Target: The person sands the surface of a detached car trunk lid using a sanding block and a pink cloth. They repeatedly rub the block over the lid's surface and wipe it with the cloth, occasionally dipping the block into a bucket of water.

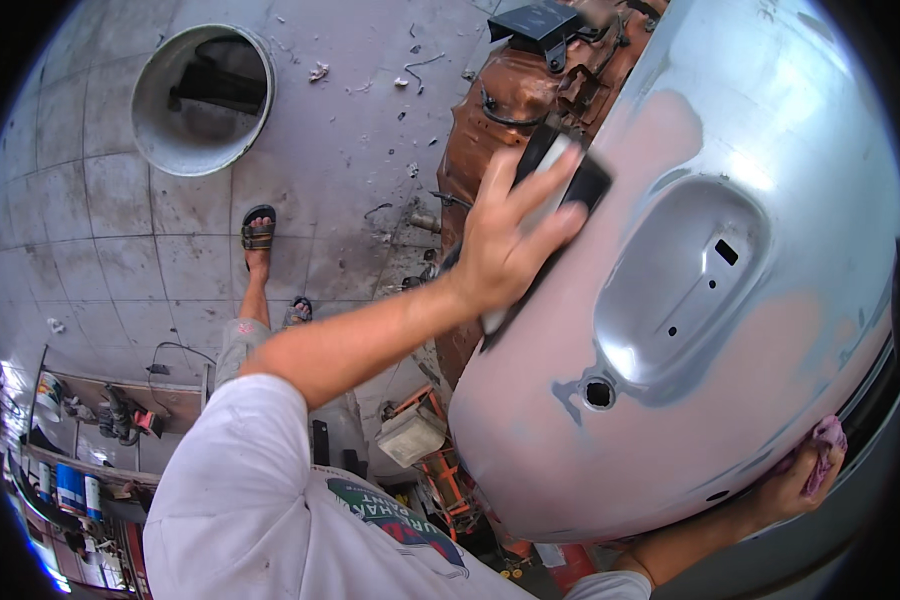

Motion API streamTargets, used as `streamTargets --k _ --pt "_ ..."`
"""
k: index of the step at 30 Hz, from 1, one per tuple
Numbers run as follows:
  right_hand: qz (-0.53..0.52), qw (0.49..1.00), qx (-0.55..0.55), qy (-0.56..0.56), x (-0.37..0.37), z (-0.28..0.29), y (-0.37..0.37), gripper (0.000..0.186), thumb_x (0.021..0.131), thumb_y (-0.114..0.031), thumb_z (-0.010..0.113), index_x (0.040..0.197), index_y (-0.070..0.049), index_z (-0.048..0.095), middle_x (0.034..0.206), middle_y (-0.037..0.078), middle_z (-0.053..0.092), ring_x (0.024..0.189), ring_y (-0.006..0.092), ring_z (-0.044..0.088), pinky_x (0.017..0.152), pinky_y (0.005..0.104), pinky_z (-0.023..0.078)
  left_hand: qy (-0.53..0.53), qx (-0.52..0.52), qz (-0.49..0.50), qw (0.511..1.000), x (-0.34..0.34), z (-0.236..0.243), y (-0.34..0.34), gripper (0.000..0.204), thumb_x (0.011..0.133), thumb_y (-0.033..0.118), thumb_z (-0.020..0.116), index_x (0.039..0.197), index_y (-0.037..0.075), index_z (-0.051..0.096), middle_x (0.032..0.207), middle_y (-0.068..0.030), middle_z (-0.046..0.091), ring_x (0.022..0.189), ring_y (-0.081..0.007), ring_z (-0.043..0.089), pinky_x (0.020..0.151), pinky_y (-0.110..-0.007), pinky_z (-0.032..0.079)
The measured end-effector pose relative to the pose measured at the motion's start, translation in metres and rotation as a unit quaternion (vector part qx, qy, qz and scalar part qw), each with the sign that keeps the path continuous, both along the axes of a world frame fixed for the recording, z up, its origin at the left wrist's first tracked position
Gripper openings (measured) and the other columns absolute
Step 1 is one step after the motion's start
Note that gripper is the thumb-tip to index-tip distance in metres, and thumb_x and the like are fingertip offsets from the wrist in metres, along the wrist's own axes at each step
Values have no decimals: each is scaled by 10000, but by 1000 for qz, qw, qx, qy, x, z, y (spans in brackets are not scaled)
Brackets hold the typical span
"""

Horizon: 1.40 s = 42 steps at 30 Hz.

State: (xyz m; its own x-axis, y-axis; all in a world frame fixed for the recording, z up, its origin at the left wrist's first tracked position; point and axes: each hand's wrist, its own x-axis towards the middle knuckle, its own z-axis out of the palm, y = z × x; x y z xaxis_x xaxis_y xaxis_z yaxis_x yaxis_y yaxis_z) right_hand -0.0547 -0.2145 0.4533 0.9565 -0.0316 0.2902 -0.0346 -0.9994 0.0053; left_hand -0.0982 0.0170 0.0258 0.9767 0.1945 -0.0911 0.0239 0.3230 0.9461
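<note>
At the lower left, among tools and containers, stands a blue can (70, 488) whose markings are too small to make out. Right of it, farther up the tiled floor, a round pale tub (153, 115) has dark pieces inside, and near it is a sandal (258, 237) on a foot. The white shirt (230, 480) bears a green and red printed badge (390, 515) with pale lettering, upside down in this view. The left hand (515, 245), fingers spread and partly bent, grips a long black-and-white sanding block (588, 183) along the left edge of a pink and silver car panel (730, 380). At the panel's lower right edge, the right hand (795, 482) is curled around a pink cloth (825, 455).
</note>
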Motion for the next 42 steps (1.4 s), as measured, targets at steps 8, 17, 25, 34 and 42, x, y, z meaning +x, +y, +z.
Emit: streamTargets --k 8,17,25,34,42 --pt "-12 999 -10 -37 8 -15 17 203 969 -44 676 1139 67 690 1106 81 657 934 155 590 803 290 482 -50 71 39 995 103 -14 -5 552 1032 334 622 1460 -15 623 1260 -241 660 1161 -367 551 1051 -449 445" --pt "-6 999 21 -50 7 -37 36 204 980 -72 676 1129 65 693 1070 66 660 953 151 601 842 285 486 20 1 34 999 89 -7 -5 483 1006 290 662 1422 45 680 1313 -201 642 1179 -327 592 1031 -412 480" --pt "-6 999 -3 -52 12 -36 43 128 999 -96 665 1047 20 690 951 16 602 851 113 515 740 268 401 -44 56 20 997 1 -10 -11 566 1016 300 588 1479 -24 603 1401 -271 591 1264 -405 537 1114 -496 411" --pt "25 1000 14 -12 16 -18 19 247 1031 -81 653 1225 52 730 1209 86 747 1043 147 666 929 274 514 1 48 -4 999 78 -10 -4 435 1024 309 605 1385 76 678 1344 -239 651 1163 -404 589 1006 -481 483" --pt "83 996 -22 37 37 -22 9 259 1038 -36 622 1230 78 753 1277 134 762 1204 207 701 1043 311 524 -77 102 58 990 -55 -15 -19 464 1013 242 602 1414 8 614 1410 -237 589 1240 -411 554 1079 -484 418"
